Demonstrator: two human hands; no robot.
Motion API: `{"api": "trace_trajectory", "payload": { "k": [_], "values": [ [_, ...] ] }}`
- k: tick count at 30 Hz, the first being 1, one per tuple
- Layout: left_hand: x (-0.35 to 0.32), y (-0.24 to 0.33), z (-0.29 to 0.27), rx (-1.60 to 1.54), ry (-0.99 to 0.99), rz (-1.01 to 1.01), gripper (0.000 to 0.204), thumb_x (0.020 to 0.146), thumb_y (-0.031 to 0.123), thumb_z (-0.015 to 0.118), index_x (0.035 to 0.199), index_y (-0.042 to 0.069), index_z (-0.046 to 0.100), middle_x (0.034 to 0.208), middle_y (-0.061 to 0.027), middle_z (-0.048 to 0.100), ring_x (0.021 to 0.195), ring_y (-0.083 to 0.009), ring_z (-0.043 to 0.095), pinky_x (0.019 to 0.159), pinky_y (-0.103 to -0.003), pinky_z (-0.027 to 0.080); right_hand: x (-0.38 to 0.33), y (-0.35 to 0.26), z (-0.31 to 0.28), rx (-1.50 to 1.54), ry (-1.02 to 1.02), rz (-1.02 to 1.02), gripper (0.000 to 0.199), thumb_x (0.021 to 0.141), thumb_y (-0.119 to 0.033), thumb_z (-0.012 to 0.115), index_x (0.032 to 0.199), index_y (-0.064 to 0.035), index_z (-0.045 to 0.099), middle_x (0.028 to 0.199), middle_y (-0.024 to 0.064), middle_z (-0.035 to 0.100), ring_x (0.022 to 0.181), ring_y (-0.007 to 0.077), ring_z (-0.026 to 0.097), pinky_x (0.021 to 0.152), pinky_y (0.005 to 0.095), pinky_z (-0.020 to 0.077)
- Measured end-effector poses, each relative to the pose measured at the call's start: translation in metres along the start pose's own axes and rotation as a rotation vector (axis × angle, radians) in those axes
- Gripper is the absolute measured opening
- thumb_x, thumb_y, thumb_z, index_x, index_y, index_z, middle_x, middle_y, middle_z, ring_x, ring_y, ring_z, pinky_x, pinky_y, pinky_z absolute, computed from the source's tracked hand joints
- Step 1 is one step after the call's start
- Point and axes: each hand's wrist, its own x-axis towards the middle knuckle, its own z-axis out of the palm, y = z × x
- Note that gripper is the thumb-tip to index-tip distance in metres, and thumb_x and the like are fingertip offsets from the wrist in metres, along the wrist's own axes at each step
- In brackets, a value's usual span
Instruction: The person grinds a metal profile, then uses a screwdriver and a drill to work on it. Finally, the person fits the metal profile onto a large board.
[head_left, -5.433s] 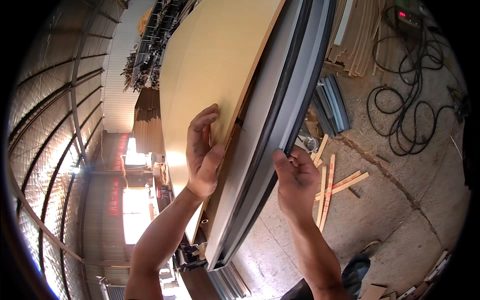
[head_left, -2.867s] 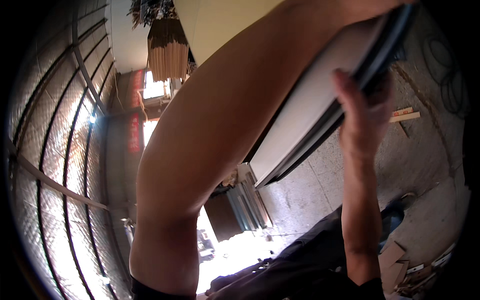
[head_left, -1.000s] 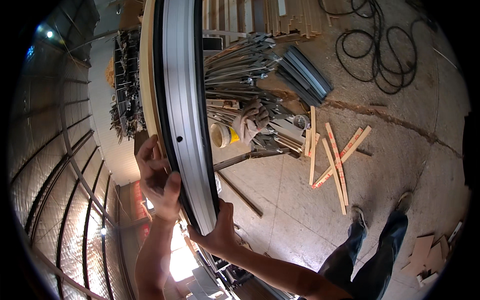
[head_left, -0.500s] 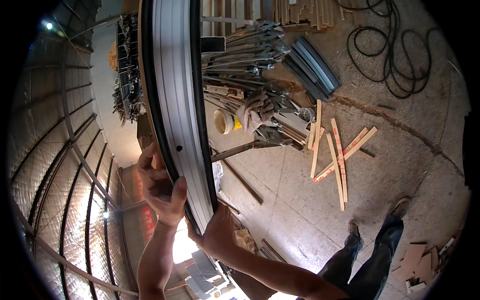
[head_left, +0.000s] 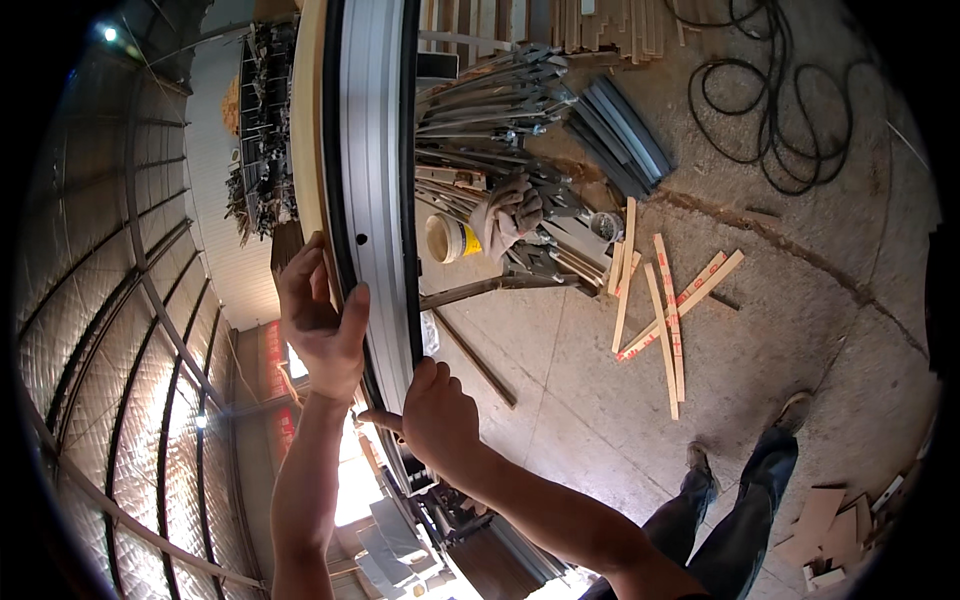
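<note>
Grey metal-framed panel [head_left: 372, 180] stands on edge, running near to far; left hand [head_left: 318, 325] and right hand [head_left: 438, 420] clasp its near end

Upright grey metal-framed panel [head_left: 375, 180], edge-on

Framed panel [head_left: 370, 180]: upper end cut off by the top edge; lower end hidden behind the hands.
Left hand [head_left: 320, 325]: fingertips hidden behind the panel's wooden edge.
Metal profile pile [head_left: 500, 120]: individual pieces indistinguishable.
Cable coil [head_left: 770, 100]: top cut off.
</note>
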Motion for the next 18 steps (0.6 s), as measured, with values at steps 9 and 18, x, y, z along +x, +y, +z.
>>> {"api": "trace_trajectory", "payload": {
  "k": [9, 18],
  "values": [
    [0.016, 0.0, -0.015, 0.077, -0.187, -0.065, 0.082, 0.094, 0.005, 0.072, 0.166, -0.003, 0.034, 0.17, -0.0151, 0.036, 0.155, -0.0273, 0.042, 0.127, -0.04, 0.035, -0.005, 0.042, -0.021, 0.32, -0.002, 0.005, 0.072, 0.103, -0.065, 0.062, 0.126, 0.0029, 0.06, 0.092, 0.0163, 0.069, 0.074, 0.0293, 0.073, 0.065, 0.0427, 0.0594],
    [0.016, -0.001, -0.004, 0.076, -0.151, 0.013, 0.082, 0.091, 0.006, 0.073, 0.164, -0.005, 0.036, 0.168, -0.0204, 0.04, 0.155, -0.029, 0.043, 0.127, -0.042, 0.035, 0.044, 0.033, -0.036, 0.787, 0.169, 0.083, 0.025, 0.103, -0.027, 0.072, 0.107, -0.005, 0.063, 0.092, 0.018, 0.073, 0.079, 0.0359, 0.074, 0.067, 0.0464, 0.0553]
  ]
}}
